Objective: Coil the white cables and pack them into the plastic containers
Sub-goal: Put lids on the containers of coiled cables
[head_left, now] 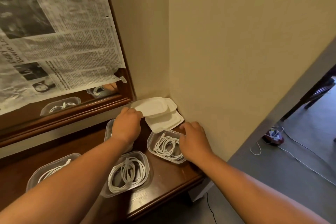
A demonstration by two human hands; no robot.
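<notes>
Pinches with the left hand (126,123) the top lid (154,107) in the far right corner of the desk (169,178), grips with the right hand (195,140) the rim of the container (148,142) of coiled cable (167,146) just in front.

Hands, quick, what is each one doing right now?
Left hand: pinching the top white lid of the stack.
Right hand: fingers curled on the rim of the container holding a coiled cable.

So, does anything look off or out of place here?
Two things: the newspaper over the mirror is torn at its lower right corner, and a white cable trails loose across the floor at right.
</notes>
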